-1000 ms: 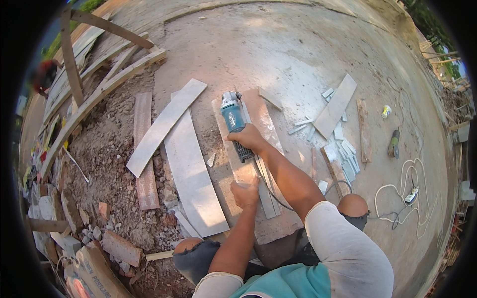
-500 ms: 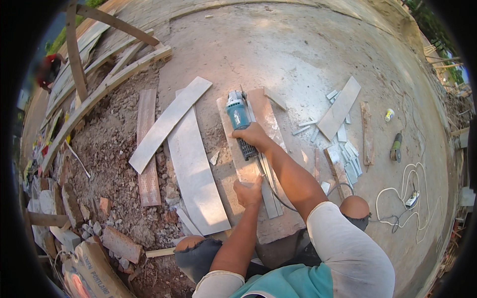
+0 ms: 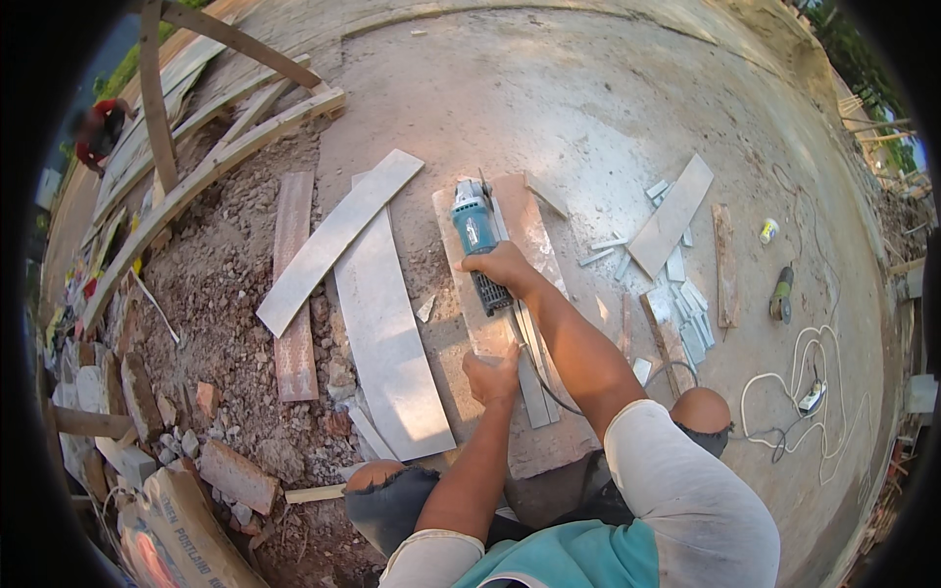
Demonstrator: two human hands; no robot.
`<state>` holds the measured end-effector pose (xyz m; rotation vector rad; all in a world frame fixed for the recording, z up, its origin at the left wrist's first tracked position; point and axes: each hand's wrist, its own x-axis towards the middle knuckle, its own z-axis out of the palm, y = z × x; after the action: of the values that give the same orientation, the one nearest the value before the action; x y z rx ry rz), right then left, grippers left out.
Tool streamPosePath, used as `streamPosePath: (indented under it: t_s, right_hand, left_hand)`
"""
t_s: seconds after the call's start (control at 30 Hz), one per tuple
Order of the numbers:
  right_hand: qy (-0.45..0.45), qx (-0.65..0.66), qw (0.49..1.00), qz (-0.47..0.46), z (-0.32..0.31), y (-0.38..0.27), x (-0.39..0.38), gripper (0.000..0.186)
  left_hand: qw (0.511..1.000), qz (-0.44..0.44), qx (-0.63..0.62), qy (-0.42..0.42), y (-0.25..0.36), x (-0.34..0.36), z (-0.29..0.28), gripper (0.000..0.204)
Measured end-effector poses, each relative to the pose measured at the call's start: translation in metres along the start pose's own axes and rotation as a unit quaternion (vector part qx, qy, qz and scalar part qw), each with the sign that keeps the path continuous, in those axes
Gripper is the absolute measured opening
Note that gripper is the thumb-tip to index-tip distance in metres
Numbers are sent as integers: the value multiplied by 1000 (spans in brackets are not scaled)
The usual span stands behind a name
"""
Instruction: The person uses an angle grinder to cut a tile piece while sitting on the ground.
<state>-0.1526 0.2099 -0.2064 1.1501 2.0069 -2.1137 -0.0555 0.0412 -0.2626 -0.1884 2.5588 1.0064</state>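
the right hand point(image 3: 501, 273) grips a teal grinder point(image 3: 474, 231) toward the far edge of the board point(image 3: 526, 227); the left hand point(image 3: 492, 376) curls by its left edge, hold unclear.

Dusty concrete floor point(image 3: 588, 83), a worn pinkish board point(image 3: 527, 223) resting on it, a scatter of pale cut strips point(image 3: 693, 318) to the right, a brown plank point(image 3: 725, 265) near them — farther right, a small tub point(image 3: 768, 231), a green-and-black grinder point(image 3: 781, 296), a loosely looped pale cord point(image 3: 746, 396)
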Motion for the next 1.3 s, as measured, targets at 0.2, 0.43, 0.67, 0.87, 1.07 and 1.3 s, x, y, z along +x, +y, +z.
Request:
streamPosePath:
  t_s: [0.2,0.43,0.67,0.87,1.07,1.3]
  right_hand:
    - [-2,-11,1000,14,-2,-2,-1,50]
    - [-5,21,999,27,-1,-9,-7,46]
    - [12,-6,1000,5,1,-2,-10,48]
    - [19,-25,999,6,4,10,-18,43]
    - [4,0,1000,6,5,11,-21,38]
    - [3,1,1000,15,4,13,-18,37]
  left_hand:
    - [1000,-9,6,-18,0,1,-1,97]
    - [1000,-16,17,-16,1,0,-2,97]
    - [1000,-15,10,-24,1,1,-2,93]
    - [1000,-13,9,-18,0,0,-2,90]
    - [999,-23,8,-32,2,2,-2,91]
    - [999,-26,8,-30,3,1,-3,89]
